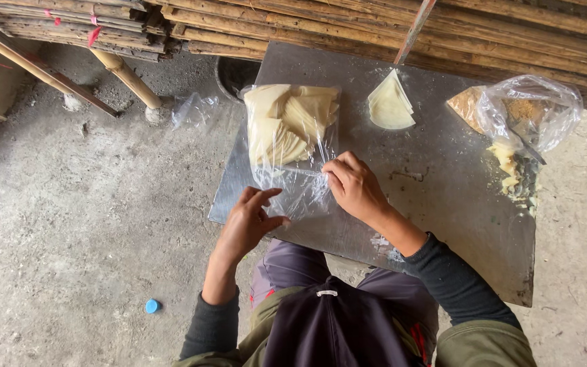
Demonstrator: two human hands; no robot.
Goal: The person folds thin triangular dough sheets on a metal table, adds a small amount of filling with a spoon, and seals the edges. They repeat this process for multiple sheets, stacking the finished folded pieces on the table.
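A clear plastic bag (287, 126) filled with pale, folded dough wrappers lies on a metal sheet (436, 197). My right hand (354, 185) pinches the open end of the bag near its lower edge. Beside the bag's mouth, my left hand (247, 221) has its fingers apart, thumb and forefinger touching the loose plastic. A small stack of triangular wrappers (390, 104) sits loose on the sheet to the right of the bag.
At the sheet's right end lies another plastic bag (531, 109) with brown crumbs, and yellowish scraps (511, 170) beside it. Bamboo poles (375, 27) are stacked behind. An empty plastic bag (191, 109) and a blue cap (151, 306) lie on the concrete floor.
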